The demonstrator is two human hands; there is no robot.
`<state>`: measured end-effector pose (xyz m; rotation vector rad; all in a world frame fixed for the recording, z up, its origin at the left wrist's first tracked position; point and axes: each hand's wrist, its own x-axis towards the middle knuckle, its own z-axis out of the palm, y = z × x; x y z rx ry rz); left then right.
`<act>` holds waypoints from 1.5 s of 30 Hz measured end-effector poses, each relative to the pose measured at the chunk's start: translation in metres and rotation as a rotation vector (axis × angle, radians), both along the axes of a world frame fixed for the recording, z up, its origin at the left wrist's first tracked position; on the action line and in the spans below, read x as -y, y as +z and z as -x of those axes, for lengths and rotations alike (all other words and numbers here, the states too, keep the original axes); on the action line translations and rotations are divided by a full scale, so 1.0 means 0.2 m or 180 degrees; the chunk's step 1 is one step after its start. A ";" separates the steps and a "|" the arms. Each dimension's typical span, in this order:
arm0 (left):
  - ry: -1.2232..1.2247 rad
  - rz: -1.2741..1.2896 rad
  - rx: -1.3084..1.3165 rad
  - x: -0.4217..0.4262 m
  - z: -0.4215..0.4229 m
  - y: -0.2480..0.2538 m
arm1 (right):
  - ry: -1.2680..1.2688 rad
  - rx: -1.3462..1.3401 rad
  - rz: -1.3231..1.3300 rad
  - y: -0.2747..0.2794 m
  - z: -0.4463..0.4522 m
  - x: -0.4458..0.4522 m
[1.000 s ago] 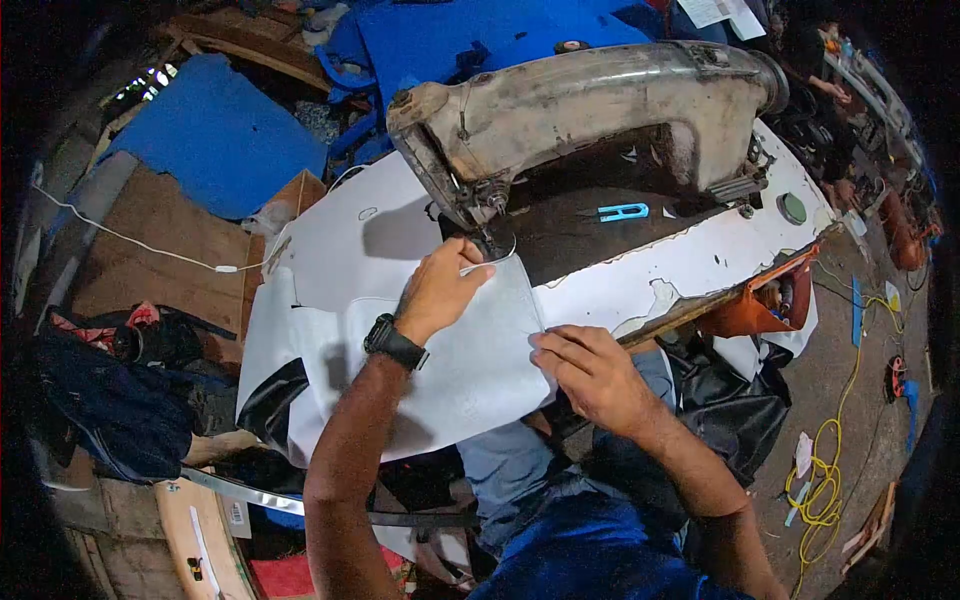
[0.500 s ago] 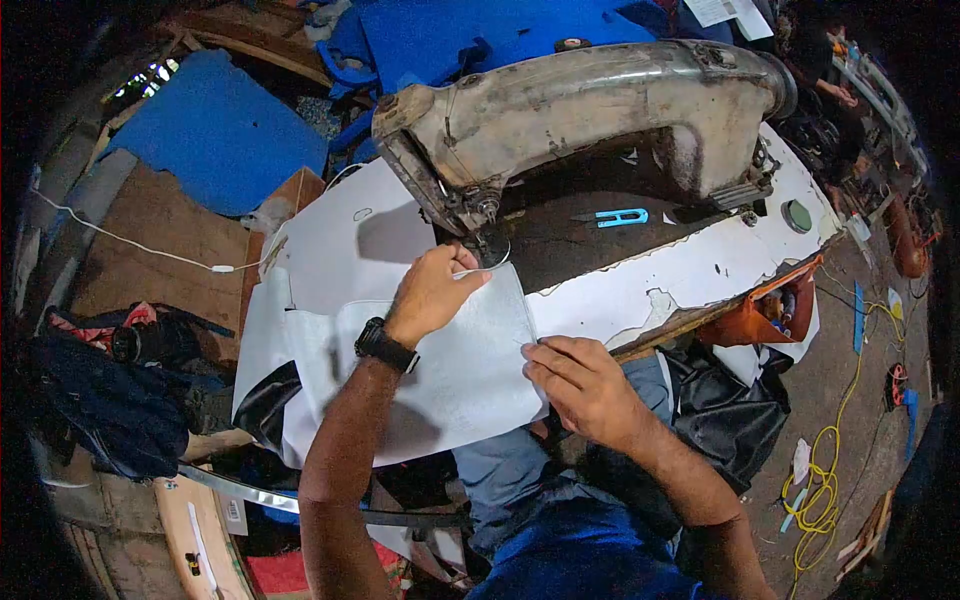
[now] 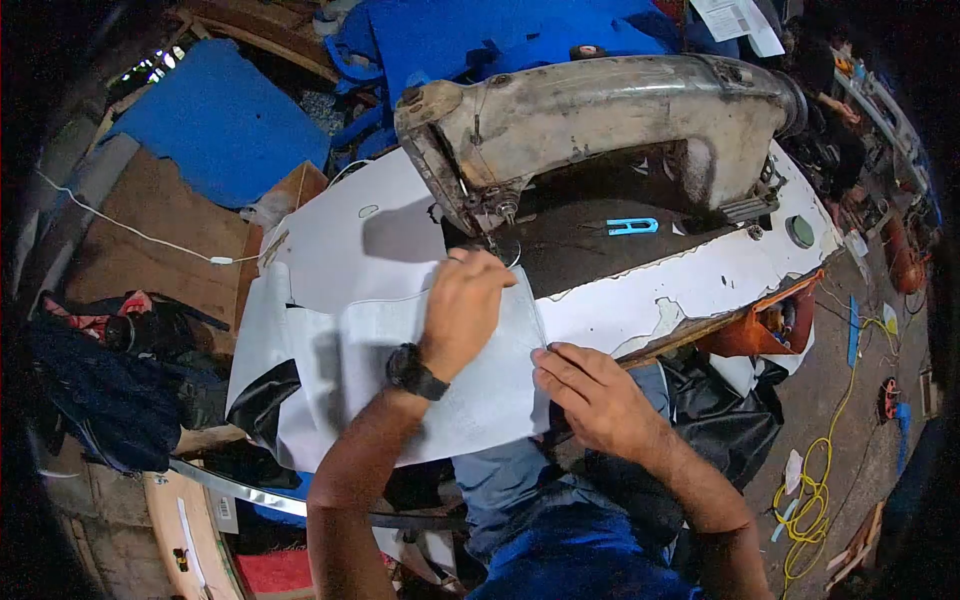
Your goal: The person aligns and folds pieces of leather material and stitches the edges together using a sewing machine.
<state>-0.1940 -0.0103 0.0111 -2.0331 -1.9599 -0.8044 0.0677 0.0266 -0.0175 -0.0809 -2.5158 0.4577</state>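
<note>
A white leather-like sheet (image 3: 390, 330), folded over in layers, lies before the needle of an old sewing machine (image 3: 590, 120). My left hand (image 3: 465, 310), with a black watch on its wrist, is closed at the sheet's top edge, just below the needle and presser foot. Its fingertips are partly hidden. A thin white cord (image 3: 517, 254) curves up beside the thumb towards the foot. At the sheet's right edge my right hand (image 3: 595, 395) pinches the material between thumb and fingers. Blue thread snips (image 3: 632, 227) rest on the dark machine bed, under the arm.
The white tabletop (image 3: 610, 300) has a chipped edge, with a green round lid (image 3: 799, 231) at its right. An orange pouch (image 3: 765, 325) hangs below the edge. Black material (image 3: 720, 410) drapes by my leg. Yellow cable (image 3: 815, 500) coils on the floor. A person's hand shows far right.
My left hand has turned, its back now covering the pinched edge below the needle. The right hand keeps its hold on the right edge, its fingers slightly more curled. The view has shifted slightly.
</note>
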 end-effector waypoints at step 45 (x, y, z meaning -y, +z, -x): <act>-0.0394 0.0037 -0.0014 0.08 0.11 -0.03 | -0.0221 0.0122 0.1443 0.15 0.26 -0.26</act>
